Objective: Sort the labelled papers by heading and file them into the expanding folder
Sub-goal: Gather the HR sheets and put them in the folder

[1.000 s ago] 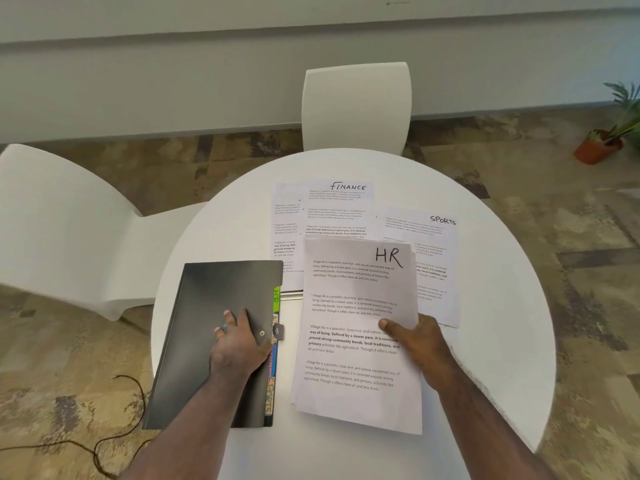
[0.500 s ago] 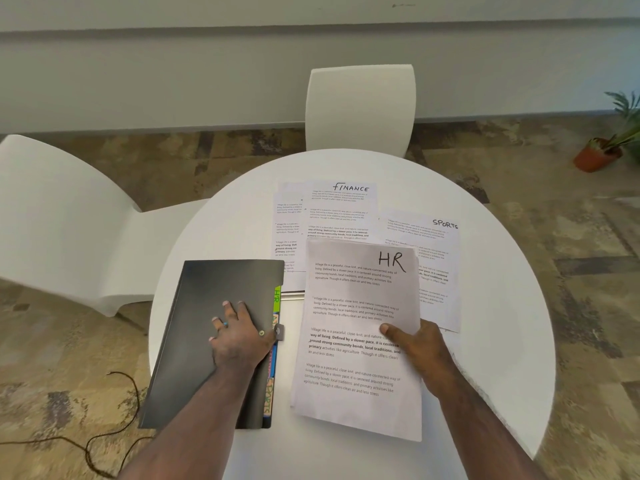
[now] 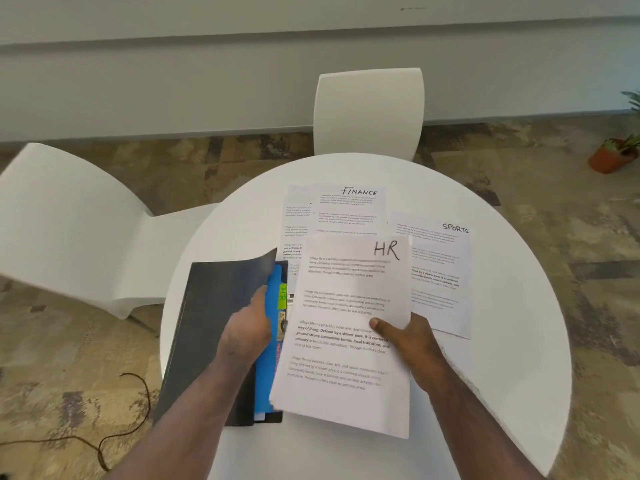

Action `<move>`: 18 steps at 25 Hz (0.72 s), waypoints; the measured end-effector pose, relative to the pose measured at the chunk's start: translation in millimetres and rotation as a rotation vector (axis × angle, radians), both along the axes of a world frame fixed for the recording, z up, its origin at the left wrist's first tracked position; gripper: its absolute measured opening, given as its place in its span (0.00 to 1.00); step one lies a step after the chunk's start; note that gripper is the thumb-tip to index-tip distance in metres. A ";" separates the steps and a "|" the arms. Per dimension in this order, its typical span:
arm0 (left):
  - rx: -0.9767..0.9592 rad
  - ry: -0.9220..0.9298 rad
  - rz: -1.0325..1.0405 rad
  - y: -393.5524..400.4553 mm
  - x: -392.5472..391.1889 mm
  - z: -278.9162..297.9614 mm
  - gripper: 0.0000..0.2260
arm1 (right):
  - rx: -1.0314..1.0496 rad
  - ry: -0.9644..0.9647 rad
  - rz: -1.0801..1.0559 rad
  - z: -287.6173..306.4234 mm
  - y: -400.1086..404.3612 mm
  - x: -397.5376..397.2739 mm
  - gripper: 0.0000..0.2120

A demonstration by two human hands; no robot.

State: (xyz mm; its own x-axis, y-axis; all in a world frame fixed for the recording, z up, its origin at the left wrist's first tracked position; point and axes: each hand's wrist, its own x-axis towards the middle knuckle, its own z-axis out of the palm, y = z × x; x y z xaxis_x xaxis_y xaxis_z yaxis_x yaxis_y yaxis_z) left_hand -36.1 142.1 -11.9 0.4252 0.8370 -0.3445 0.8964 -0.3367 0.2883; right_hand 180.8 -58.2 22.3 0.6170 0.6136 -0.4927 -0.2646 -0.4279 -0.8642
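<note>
Round and white, the bench [image 3: 485, 358] stands on a patchy brown floor, with one white chair [image 3: 369, 112] at its far side and another [image 3: 72, 223] off its left edge. On the bench's left half lies the dark expanding folder [image 3: 207, 327], its front cover lifted and curling up at the far corner. The left hand [image 3: 247, 332] has its fingers tucked under that cover's edge and curled round it, baring a blue divider [image 3: 272, 362] and a green tab marked HR [image 3: 282, 296]. Just right of the folder, the right hand [image 3: 412, 344] pinches the HR papers [image 3: 346, 341], thumb on top and fingers beneath, the stack's near-left edge overlapping the folder. Beyond the HR papers, the FINANCE papers [image 3: 346, 209] lie flat towards the bench's far side, and the SPORTS papers [image 3: 440, 265] lie right of them, both partly covered by the HR stack.
</note>
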 end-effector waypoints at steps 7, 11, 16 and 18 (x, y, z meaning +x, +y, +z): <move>-0.049 -0.156 0.057 18.0 -24.8 25.1 0.26 | -0.125 -0.268 0.169 7.8 55.9 -41.0 0.15; -0.079 -0.206 0.068 20.9 -32.7 28.7 0.23 | -0.228 -0.362 0.204 7.1 77.9 -57.0 0.19; -0.030 -0.244 0.060 22.4 -33.9 33.7 0.22 | -0.245 -0.327 0.269 4.7 100.2 -101.6 0.19; -0.023 -0.253 0.081 22.2 -32.7 35.1 0.21 | -0.229 -0.325 0.292 5.4 110.0 -118.4 0.18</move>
